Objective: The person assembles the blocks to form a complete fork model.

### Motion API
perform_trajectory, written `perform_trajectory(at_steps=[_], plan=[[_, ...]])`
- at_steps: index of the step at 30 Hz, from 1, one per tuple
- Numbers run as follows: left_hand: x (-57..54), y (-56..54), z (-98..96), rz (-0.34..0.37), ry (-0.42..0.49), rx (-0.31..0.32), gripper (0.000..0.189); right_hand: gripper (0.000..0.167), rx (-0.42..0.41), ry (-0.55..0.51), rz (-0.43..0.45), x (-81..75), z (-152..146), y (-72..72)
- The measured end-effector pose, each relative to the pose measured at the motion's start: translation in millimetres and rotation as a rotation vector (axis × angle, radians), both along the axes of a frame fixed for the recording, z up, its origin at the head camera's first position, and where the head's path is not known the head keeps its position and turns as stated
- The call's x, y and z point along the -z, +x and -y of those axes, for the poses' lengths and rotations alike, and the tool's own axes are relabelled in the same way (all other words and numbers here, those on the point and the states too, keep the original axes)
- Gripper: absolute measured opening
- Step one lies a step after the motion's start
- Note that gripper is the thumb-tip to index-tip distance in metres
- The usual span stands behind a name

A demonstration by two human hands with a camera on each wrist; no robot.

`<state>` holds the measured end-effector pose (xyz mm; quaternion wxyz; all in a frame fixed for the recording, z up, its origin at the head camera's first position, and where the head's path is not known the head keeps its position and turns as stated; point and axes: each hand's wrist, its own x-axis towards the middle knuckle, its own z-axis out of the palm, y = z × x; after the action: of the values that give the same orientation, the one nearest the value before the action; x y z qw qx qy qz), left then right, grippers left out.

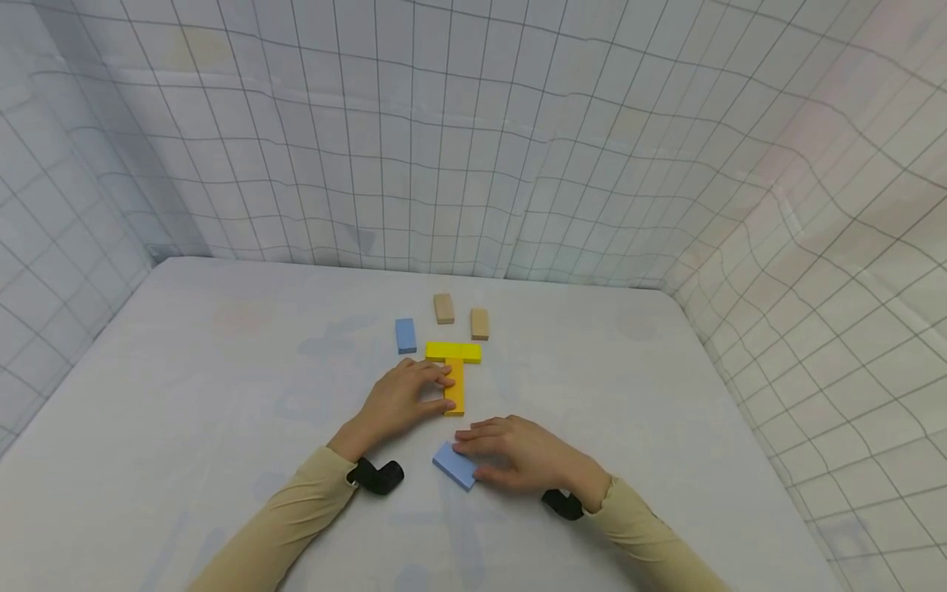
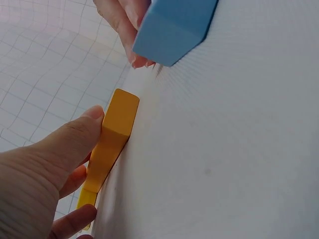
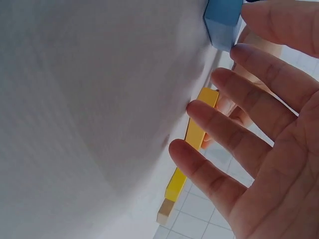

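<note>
An orange block (image 1: 456, 386) lies lengthwise on the table, its far end meeting a bright yellow bar (image 1: 453, 352) in a T shape. The thumb and fingertips of my left hand (image 1: 403, 395) touch the orange block along its left side; the left wrist view shows the thumb against the block (image 2: 112, 129). Nearer to me, a blue block (image 1: 454, 465) lies at a slant. My right hand (image 1: 521, 454) touches its right part with thumb and index finger. In the right wrist view, the fingers are spread and fairly straight beside the blue block (image 3: 223, 22).
Beyond the yellow bar lie another blue block (image 1: 405, 335) and two tan wooden blocks, one on the left (image 1: 444, 308) and one on the right (image 1: 479, 324). A white cloth covers the table (image 1: 222, 370). Grid-patterned curtains (image 1: 444, 164) stand at the back and sides.
</note>
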<state>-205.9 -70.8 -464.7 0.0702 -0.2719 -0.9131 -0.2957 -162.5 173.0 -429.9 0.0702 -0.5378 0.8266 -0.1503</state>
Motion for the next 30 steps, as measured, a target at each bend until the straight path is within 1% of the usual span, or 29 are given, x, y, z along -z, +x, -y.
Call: perform_trajectory(at_steps=[3, 9, 13, 17, 19, 24, 27, 30], plan=[[-0.2, -0.4, 0.4, -0.001, 0.000, 0.000, 0.039, 0.039, -0.027, -0.015, -0.007, 0.7, 0.9, 0.3], [-1.1, 0.4, 0.7, -0.011, 0.008, 0.004, 0.040, 0.037, -0.086, -0.033, 0.019, 4.2, 1.8, -0.9], [-0.2, 0.3, 0.9, -0.005, 0.013, 0.007, 0.040, 0.037, -0.099, -0.051, 0.031, 5.0, 0.9, -1.6], [0.4, -0.2, 0.9, -0.008, 0.021, 0.006, 0.040, 0.040, -0.076, -0.047, 0.019, 4.0, -0.7, -1.0], [0.4, -0.5, 0.9, -0.015, 0.023, 0.005, 0.040, 0.041, -0.051, -0.034, 0.006, 2.8, -2.2, -0.7], [0.9, -0.7, 0.6, -0.014, 0.019, 0.002, 0.041, 0.042, 0.012, 0.010, 0.015, 0.6, -5.9, -0.3], [1.0, -0.4, 0.8, -0.007, 0.018, -0.001, 0.040, 0.043, 0.030, 0.034, 0.018, -0.9, -7.4, 0.2], [1.2, -0.1, 0.9, -0.005, 0.018, -0.002, 0.041, 0.043, 0.029, 0.041, 0.012, -3.1, -8.2, 0.6]])
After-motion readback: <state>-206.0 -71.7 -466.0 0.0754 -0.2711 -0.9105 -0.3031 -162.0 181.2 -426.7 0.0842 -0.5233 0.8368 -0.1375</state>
